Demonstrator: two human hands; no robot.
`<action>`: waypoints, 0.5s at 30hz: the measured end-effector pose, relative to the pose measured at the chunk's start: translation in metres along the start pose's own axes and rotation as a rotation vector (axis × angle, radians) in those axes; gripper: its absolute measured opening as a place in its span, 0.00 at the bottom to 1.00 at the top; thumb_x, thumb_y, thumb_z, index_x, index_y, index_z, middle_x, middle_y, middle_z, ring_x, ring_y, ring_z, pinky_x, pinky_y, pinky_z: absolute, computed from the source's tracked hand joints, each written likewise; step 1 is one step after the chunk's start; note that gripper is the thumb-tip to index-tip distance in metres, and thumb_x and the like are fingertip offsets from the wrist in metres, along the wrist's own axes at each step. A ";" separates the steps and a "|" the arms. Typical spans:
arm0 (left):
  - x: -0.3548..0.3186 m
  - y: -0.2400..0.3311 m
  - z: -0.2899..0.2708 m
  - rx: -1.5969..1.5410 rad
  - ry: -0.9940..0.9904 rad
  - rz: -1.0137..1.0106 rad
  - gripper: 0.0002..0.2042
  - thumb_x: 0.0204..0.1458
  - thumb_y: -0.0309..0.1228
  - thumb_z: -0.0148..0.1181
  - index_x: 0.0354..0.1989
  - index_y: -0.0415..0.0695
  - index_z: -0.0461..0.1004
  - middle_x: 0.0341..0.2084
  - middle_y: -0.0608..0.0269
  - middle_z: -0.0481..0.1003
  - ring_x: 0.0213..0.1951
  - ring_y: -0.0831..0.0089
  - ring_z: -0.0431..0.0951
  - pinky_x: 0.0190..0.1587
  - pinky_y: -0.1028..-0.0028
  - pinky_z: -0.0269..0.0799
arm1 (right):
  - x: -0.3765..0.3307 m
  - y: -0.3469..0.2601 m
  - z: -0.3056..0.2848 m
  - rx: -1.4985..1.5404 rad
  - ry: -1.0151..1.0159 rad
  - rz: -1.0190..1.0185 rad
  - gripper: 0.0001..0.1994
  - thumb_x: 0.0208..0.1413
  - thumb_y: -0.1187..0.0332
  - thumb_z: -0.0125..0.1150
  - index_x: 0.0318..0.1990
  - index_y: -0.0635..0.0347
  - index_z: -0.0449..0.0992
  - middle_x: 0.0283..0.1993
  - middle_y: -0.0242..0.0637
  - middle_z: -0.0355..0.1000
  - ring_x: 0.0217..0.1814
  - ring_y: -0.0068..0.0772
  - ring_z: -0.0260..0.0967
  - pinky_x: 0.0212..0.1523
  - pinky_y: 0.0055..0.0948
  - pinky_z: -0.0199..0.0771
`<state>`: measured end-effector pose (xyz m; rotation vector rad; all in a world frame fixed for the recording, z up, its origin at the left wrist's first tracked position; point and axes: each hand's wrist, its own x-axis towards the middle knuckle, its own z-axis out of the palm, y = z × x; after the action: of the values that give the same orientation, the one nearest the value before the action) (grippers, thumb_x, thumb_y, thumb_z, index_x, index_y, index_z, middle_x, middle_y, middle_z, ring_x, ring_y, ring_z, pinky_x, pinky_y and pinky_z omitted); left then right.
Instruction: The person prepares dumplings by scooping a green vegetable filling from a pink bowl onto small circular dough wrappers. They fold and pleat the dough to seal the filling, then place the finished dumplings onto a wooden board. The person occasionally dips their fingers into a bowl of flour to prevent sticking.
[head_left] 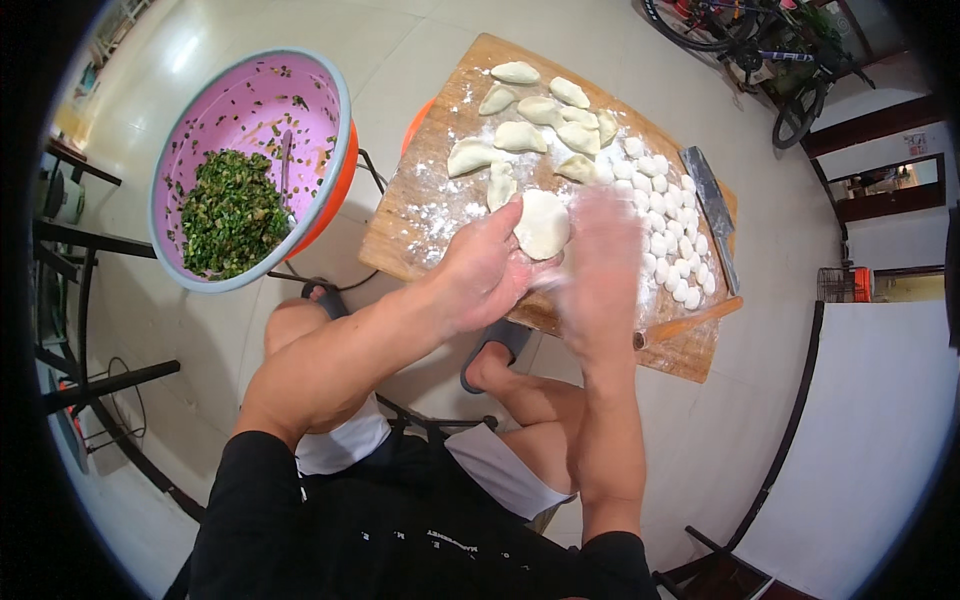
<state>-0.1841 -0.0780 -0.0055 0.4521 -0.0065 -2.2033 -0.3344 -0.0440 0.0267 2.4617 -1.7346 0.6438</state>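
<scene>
Your left hand grips a round, flat dough wrapper, thumb along its left edge and the fingers curled under it, holding it up over the near part of the wooden board. Your right hand sits just beside the wrapper on its right, but it is smeared with motion blur, so I cannot tell whether it is clenched or released, or whether it touches the dough.

On the board beyond your hands lie folded dumplings in a loose cluster, dusted with flour. To their right is a heap of small dough pieces, and past those a cleaver lies along the board's right edge. A rolling pin rests near the board's near right corner.

To your left, well apart from the board, a pink basin holds chopped green filling with a utensil standing in it.
</scene>
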 end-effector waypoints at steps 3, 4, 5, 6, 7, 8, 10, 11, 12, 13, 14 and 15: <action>0.000 0.010 -0.010 0.021 0.044 -0.026 0.24 0.72 0.43 0.33 0.64 0.36 0.61 0.60 0.50 0.69 0.58 0.57 0.73 0.64 0.57 0.68 | -0.006 0.007 0.002 0.387 -0.259 -0.279 0.27 0.57 0.50 0.60 0.56 0.60 0.76 0.59 0.46 0.74 0.68 0.56 0.64 0.72 0.58 0.50; 0.001 0.012 -0.010 0.027 0.074 0.010 0.24 0.72 0.43 0.33 0.64 0.37 0.61 0.60 0.50 0.69 0.58 0.56 0.73 0.64 0.57 0.68 | -0.007 0.012 -0.001 0.453 -0.195 -0.241 0.25 0.57 0.50 0.59 0.54 0.59 0.78 0.57 0.45 0.75 0.66 0.54 0.67 0.71 0.57 0.51; 0.001 0.013 -0.009 0.052 0.067 0.060 0.25 0.72 0.44 0.31 0.64 0.37 0.62 0.59 0.50 0.70 0.59 0.56 0.72 0.65 0.58 0.66 | -0.010 0.016 -0.003 0.525 -0.126 -0.201 0.23 0.57 0.50 0.58 0.52 0.58 0.79 0.54 0.43 0.77 0.63 0.52 0.69 0.70 0.56 0.53; 0.002 0.013 -0.007 0.045 0.058 0.050 0.25 0.72 0.45 0.31 0.64 0.37 0.62 0.59 0.50 0.70 0.59 0.56 0.72 0.65 0.58 0.66 | -0.013 0.021 -0.005 0.596 -0.057 -0.166 0.22 0.57 0.50 0.57 0.49 0.57 0.81 0.51 0.42 0.79 0.61 0.51 0.72 0.70 0.56 0.54; 0.004 0.012 -0.006 0.040 0.048 0.033 0.26 0.72 0.45 0.31 0.64 0.37 0.61 0.58 0.50 0.70 0.60 0.57 0.72 0.65 0.58 0.66 | -0.009 0.014 -0.007 0.528 0.063 -0.091 0.20 0.52 0.57 0.61 0.50 0.56 0.81 0.53 0.41 0.78 0.61 0.48 0.72 0.69 0.55 0.56; 0.004 0.011 -0.004 0.036 0.041 0.018 0.26 0.72 0.46 0.30 0.64 0.37 0.61 0.58 0.51 0.70 0.60 0.57 0.71 0.66 0.58 0.65 | -0.005 0.007 -0.006 0.461 0.181 -0.017 0.20 0.47 0.64 0.66 0.50 0.55 0.81 0.55 0.40 0.77 0.62 0.45 0.71 0.68 0.54 0.58; -0.003 0.010 0.004 0.047 0.049 -0.031 0.27 0.72 0.46 0.29 0.65 0.37 0.60 0.59 0.51 0.70 0.61 0.58 0.71 0.66 0.58 0.65 | 0.003 -0.003 0.002 0.402 0.089 -0.098 0.20 0.53 0.56 0.61 0.50 0.55 0.81 0.56 0.40 0.77 0.62 0.45 0.71 0.69 0.54 0.56; -0.005 0.011 0.007 0.052 0.052 -0.055 0.27 0.72 0.46 0.29 0.65 0.37 0.60 0.59 0.51 0.70 0.61 0.58 0.70 0.66 0.58 0.64 | 0.000 -0.001 0.002 0.443 -0.066 -0.199 0.22 0.55 0.53 0.58 0.51 0.56 0.80 0.56 0.40 0.76 0.63 0.46 0.70 0.70 0.53 0.55; -0.004 0.011 0.005 0.051 0.001 -0.041 0.27 0.72 0.47 0.28 0.66 0.37 0.59 0.60 0.51 0.69 0.62 0.58 0.70 0.67 0.58 0.64 | -0.002 0.003 0.002 0.483 -0.223 -0.300 0.23 0.57 0.50 0.56 0.51 0.56 0.80 0.57 0.41 0.76 0.63 0.47 0.70 0.70 0.53 0.54; -0.002 0.013 0.004 0.049 -0.050 -0.026 0.27 0.72 0.47 0.28 0.66 0.37 0.59 0.61 0.51 0.68 0.62 0.59 0.69 0.67 0.58 0.64 | -0.003 0.012 0.002 0.541 -0.161 -0.282 0.23 0.57 0.50 0.57 0.52 0.57 0.80 0.59 0.41 0.75 0.64 0.47 0.69 0.71 0.54 0.53; -0.001 0.015 0.004 0.046 -0.101 -0.011 0.28 0.72 0.47 0.28 0.67 0.37 0.58 0.61 0.51 0.68 0.63 0.59 0.69 0.67 0.58 0.64 | -0.003 0.019 0.001 0.601 -0.096 -0.266 0.23 0.57 0.50 0.57 0.52 0.57 0.80 0.62 0.42 0.73 0.66 0.47 0.67 0.72 0.54 0.52; -0.003 0.014 0.005 0.031 -0.090 -0.005 0.27 0.72 0.46 0.29 0.67 0.37 0.58 0.62 0.50 0.67 0.63 0.59 0.68 0.67 0.58 0.64 | -0.006 0.023 -0.002 0.633 0.000 -0.189 0.21 0.57 0.53 0.60 0.52 0.56 0.80 0.62 0.42 0.73 0.66 0.47 0.67 0.72 0.54 0.52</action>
<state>-0.1732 -0.0852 0.0019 0.3695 -0.0882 -2.2293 -0.3580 -0.0464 0.0215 2.9566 -1.4238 1.3363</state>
